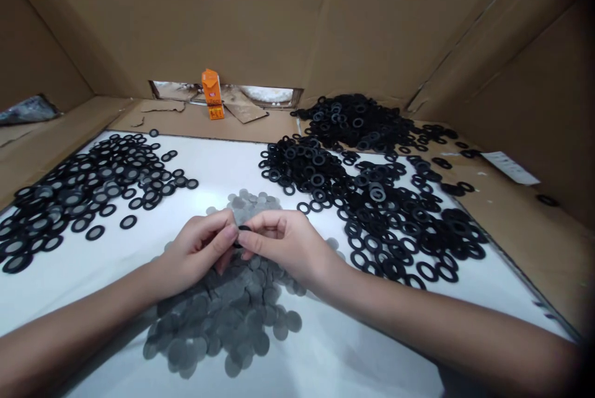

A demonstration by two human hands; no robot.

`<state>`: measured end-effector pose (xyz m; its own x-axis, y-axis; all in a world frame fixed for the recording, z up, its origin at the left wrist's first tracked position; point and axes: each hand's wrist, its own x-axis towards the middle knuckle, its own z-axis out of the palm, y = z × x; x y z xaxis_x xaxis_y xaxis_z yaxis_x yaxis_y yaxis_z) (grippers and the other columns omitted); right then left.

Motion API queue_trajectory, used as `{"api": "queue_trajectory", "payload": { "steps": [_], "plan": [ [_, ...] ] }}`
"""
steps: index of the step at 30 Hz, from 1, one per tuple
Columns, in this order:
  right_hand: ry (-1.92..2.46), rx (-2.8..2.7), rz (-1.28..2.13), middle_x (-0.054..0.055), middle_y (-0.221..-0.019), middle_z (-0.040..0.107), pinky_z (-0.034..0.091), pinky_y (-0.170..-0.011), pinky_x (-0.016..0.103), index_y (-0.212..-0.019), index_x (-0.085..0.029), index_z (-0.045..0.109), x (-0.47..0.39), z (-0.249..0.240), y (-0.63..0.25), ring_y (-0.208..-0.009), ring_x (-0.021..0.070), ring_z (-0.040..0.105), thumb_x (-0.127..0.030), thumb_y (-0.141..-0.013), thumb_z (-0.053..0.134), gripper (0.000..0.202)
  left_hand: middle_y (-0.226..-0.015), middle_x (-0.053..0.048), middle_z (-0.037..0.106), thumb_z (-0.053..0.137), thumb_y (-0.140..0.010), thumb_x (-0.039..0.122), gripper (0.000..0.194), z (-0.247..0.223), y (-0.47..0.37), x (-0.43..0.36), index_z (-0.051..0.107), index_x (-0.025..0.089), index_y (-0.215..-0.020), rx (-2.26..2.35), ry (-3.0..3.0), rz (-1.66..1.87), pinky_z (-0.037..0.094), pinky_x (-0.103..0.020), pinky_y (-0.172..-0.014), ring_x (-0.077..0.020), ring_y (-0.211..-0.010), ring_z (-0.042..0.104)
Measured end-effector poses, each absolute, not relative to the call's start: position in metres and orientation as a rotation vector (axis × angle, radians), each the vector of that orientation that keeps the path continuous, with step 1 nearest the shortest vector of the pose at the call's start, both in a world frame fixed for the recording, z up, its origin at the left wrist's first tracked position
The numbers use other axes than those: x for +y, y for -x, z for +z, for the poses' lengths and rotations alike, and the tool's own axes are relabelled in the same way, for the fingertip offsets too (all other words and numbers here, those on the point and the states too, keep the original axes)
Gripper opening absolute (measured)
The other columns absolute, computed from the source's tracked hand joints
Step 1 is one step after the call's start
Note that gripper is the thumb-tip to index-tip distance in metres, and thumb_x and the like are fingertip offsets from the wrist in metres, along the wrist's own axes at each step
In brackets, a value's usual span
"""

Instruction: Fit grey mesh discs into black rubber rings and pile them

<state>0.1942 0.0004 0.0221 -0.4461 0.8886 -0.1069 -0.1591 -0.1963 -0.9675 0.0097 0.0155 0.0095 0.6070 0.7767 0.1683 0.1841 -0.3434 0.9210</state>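
Observation:
Above the middle of the white board, my left hand (199, 250) and my right hand (286, 242) meet fingertip to fingertip. Between their thumbs and fingers they pinch one small black rubber ring (243, 228), mostly covered by the fingers. Whether a disc sits in that ring cannot be made out. Under both hands spreads a pile of thin grey round discs (227, 317). To the left lie many black rings with grey discs in their centres (100, 196). Plain black rings (395, 218) with open centres are heaped to the right.
The white board (334, 348) rests inside large cardboard walls (232, 13). Another heap of black rings (357, 119) stands at the back right. An orange carton (212, 94) is upright near a slot in the back wall. A white paper slip (510, 168) lies at right.

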Motion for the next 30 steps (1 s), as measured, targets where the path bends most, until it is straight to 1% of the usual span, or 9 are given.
{"api": "queue_trajectory", "payload": {
  "steps": [4,9,13,18,22,24,26,28,30],
  "plan": [
    [0.983,-1.288,1.811,-0.001,-0.063,0.066,0.045,-0.063,0.023,-0.069,-0.015,0.069,0.001,0.027,-0.197,-0.062,0.0107,0.06,-0.034,-0.069,0.076,0.021,-0.047,0.004,0.051,0.043,-0.094,0.028,0.033,0.01,-0.009,0.008,0.046,0.018,-0.063,0.835,-1.966,0.882,0.033,-0.02,-0.044,-0.0081,-0.042,0.045],
    [1.03,-1.307,1.823,-0.001,-0.063,0.067,0.043,-0.057,0.02,-0.073,-0.015,0.069,0.003,0.034,-0.202,-0.06,0.0098,0.059,-0.03,-0.066,0.078,0.019,-0.041,0.004,0.052,0.048,-0.092,0.026,0.032,0.008,-0.014,0.0,0.048,0.017,-0.061,0.908,-1.875,0.937,0.032,-0.017,-0.037,-0.0065,-0.035,0.043],
    [1.085,-1.293,1.788,-0.001,-0.059,0.065,0.042,-0.053,0.02,-0.067,-0.014,0.067,0.005,0.036,-0.201,-0.056,0.009,0.057,-0.029,-0.062,0.08,0.02,-0.039,0.005,0.053,0.053,-0.089,0.028,0.033,0.007,-0.016,0.003,0.047,0.017,-0.058,0.957,-1.746,0.913,0.033,-0.016,-0.036,-0.0065,-0.033,0.045],
    [1.112,-1.386,1.647,-0.001,-0.06,0.064,0.039,-0.05,0.02,-0.067,-0.014,0.066,0.006,0.036,-0.202,-0.056,0.0091,0.055,-0.03,-0.067,0.076,0.018,-0.04,0.004,0.056,0.054,-0.087,0.027,0.033,0.008,-0.017,0.006,0.046,0.018,-0.057,0.977,-1.696,0.902,0.037,-0.017,-0.037,-0.0077,-0.034,0.049],
    [1.164,-1.527,1.471,-0.001,-0.065,0.064,0.04,-0.052,0.02,-0.071,-0.015,0.067,0.006,0.036,-0.206,-0.06,0.0103,0.057,-0.027,-0.07,0.074,0.014,-0.042,0.003,0.058,0.054,-0.087,0.026,0.032,0.008,-0.019,0.008,0.045,0.018,-0.057,0.983,-1.705,0.886,0.039,-0.018,-0.039,-0.0085,-0.036,0.052],
    [1.164,-1.535,1.501,-0.001,-0.064,0.064,0.041,-0.053,0.021,-0.071,-0.015,0.066,0.007,0.036,-0.207,-0.061,0.0105,0.057,-0.026,-0.07,0.074,0.014,-0.044,0.004,0.057,0.051,-0.089,0.027,0.032,0.009,-0.018,0.012,0.045,0.018,-0.059,0.942,-1.724,0.846,0.04,-0.018,-0.042,-0.009,-0.039,0.054],
    [1.122,-1.488,1.623,-0.002,-0.062,0.063,0.043,-0.056,0.021,-0.07,-0.014,0.065,0.007,0.036,-0.206,-0.06,0.01,0.058,-0.025,-0.069,0.075,0.014,-0.048,0.003,0.059,0.045,-0.092,0.028,0.032,0.01,-0.016,0.016,0.047,0.018,-0.061,0.88,-1.791,0.751,0.043,-0.02,-0.049,-0.0103,-0.046,0.057],
    [1.075,-1.441,1.706,-0.002,-0.061,0.062,0.043,-0.056,0.02,-0.067,-0.014,0.065,0.007,0.036,-0.205,-0.059,0.0086,0.056,-0.024,-0.069,0.075,0.015,-0.053,0.002,0.059,0.042,-0.093,0.03,0.032,0.012,-0.013,0.019,0.05,0.018,-0.065,0.838,-1.892,0.655,0.044,-0.022,-0.054,-0.0114,-0.052,0.057],
    [1.054,-1.419,1.707,-0.004,-0.06,0.061,0.041,-0.054,0.019,-0.067,-0.014,0.065,0.007,0.035,-0.203,-0.057,0.0074,0.054,-0.023,-0.067,0.076,0.015,-0.051,0.003,0.057,0.042,-0.092,0.03,0.03,0.014,-0.011,0.02,0.049,0.018,-0.066,0.826,-1.973,0.62,0.041,-0.022,-0.052,-0.0107,-0.05,0.053]
  ]
}}
